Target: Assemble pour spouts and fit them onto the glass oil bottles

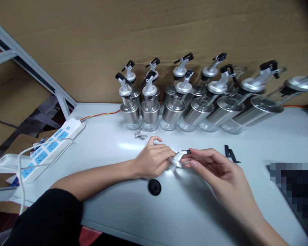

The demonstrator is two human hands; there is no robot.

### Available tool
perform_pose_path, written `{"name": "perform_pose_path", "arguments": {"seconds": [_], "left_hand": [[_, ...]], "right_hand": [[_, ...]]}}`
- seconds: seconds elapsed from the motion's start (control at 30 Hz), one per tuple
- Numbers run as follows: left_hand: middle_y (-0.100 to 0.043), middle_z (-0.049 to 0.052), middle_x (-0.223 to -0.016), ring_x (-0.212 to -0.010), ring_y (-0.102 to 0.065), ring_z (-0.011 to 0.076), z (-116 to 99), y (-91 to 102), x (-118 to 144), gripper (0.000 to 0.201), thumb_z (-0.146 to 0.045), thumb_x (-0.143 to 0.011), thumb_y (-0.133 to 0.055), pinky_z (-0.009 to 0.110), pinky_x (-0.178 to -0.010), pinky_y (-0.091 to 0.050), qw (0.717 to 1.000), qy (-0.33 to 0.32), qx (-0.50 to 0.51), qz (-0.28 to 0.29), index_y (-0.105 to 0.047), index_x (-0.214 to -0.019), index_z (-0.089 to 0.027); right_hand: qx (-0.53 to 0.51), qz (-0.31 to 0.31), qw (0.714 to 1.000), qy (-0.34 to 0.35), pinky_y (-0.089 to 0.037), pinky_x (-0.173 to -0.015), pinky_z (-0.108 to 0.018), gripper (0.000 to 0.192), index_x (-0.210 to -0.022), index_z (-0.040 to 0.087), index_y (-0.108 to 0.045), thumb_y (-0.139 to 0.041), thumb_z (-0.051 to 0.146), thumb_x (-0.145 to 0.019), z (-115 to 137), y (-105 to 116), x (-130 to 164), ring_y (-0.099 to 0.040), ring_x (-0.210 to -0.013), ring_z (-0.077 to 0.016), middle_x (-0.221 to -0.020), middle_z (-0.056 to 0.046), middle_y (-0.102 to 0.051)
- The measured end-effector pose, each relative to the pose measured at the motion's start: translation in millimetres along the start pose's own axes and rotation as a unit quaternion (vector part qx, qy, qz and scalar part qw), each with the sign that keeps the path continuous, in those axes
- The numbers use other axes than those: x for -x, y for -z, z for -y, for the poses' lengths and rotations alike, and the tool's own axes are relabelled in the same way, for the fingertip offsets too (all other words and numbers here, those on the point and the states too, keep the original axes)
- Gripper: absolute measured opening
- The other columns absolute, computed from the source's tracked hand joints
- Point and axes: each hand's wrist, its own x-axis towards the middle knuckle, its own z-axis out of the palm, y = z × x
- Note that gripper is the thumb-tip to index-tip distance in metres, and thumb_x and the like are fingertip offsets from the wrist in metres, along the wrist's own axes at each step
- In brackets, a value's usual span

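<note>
Head view, with the silver pourer [178, 158] as clock centre: it is tilted just above the white tabletop [118, 212]. The left hand [154, 159] grips its base from nine o'clock; the right hand [222, 171], from three, pinches at its small black end. A sideways push with a loose left grip could twist the pourer free, and a slipping fingertip could drop the black end. A careless elbow or sleeve might knock the black disc [154, 187], at seven. Containers: glass bottles [150, 112] with metal sleeves, topped by pourers, stand in rows from ten to two. No liquid shows in their clear bases; sleeves hide the middles, so their contents cannot be told.
</note>
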Motion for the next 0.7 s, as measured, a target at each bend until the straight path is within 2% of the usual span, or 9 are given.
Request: {"name": "perform_pose_path", "arguments": {"seconds": [0.2, 0.4, 0.57, 0.7], "left_hand": [[-0.066, 0.001, -0.072, -0.063, -0.056, 0.0117, 1.0, 1.1, 0.7, 0.020, -0.013, -0.087, -0.032, 0.033, -0.088, -0.033, 1.000, 0.015, 0.006, 0.009, -0.051, -0.081, -0.016], [-0.064, 0.000, -0.070, -0.061, -0.054, 0.0115, 1.0, 1.7, 0.2, 0.020, -0.012, -0.086, -0.032, 0.033, -0.088, -0.034, 1.000, 0.018, 0.013, 0.016, -0.051, -0.079, -0.016], [-0.063, 0.002, -0.071, -0.066, -0.053, 0.0130, 1.1, 0.9, -1.3, 0.022, -0.014, -0.089, -0.033, 0.032, -0.083, -0.036, 0.999, 0.018, 0.014, 0.025, -0.053, -0.080, -0.016], [-0.063, 0.005, -0.078, -0.079, -0.053, 0.0170, 0.8, -0.5, -3.1, 0.022, -0.020, -0.091, -0.036, 0.031, -0.078, -0.037, 0.997, 0.027, 0.019, 0.071, -0.056, -0.084, -0.015]], "right_hand": [[0.004, 0.011, 1.000, 0.015, -0.060, -0.075, -0.028, 0.021, -0.090, 0.021, -0.068, -0.075, 0.028, -0.071, -3.2, -1.1, 1.5, -0.072, -0.079, -0.0183, -0.084, -0.005, -0.075], [0.038, 0.021, 0.999, 0.012, -0.060, -0.078, -0.036, 0.024, -0.091, 0.020, -0.069, -0.074, 0.032, -0.071, -6.1, 0.3, 2.6, -0.071, -0.078, -0.0206, -0.090, -0.007, -0.073], [0.026, 0.028, 0.999, 0.014, -0.060, -0.070, -0.031, 0.028, -0.094, 0.022, -0.062, -0.074, 0.033, -0.071, -3.6, -1.6, 1.3, -0.069, -0.082, -0.0201, -0.089, -0.006, -0.071], [0.020, 0.007, 1.000, 0.013, -0.058, -0.062, -0.024, 0.031, -0.092, 0.024, -0.056, -0.075, 0.032, -0.069, -3.6, -4.4, -0.9, -0.067, -0.078, -0.0169, -0.082, -0.003, -0.067]]}}
